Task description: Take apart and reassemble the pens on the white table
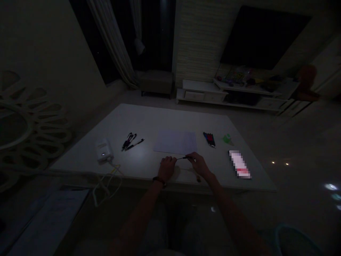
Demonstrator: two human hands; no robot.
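Observation:
On the near side of the white table [149, 121], my left hand [167, 168] and my right hand [197, 163] are close together, both with fingers closed. A slim dark pen [183, 158] spans the gap between them. Its left part, at my left fingertips, is thin like a refill; the thicker dark part is in my right fingers. The ends of the pen are hidden by the fingers. Just beyond both hands lies a sheet of paper [174, 141], with faint lines on its right part. A small dark piece [198, 179] lies below my right hand, too dim to name.
Several loose pens [130, 141] lie left of the paper. A row of pens [209, 139] is at its right, beside a small green object [226, 138] and a lit phone [239, 164]. A white box-shaped device [103, 150] trails cables [108, 183] over the front edge.

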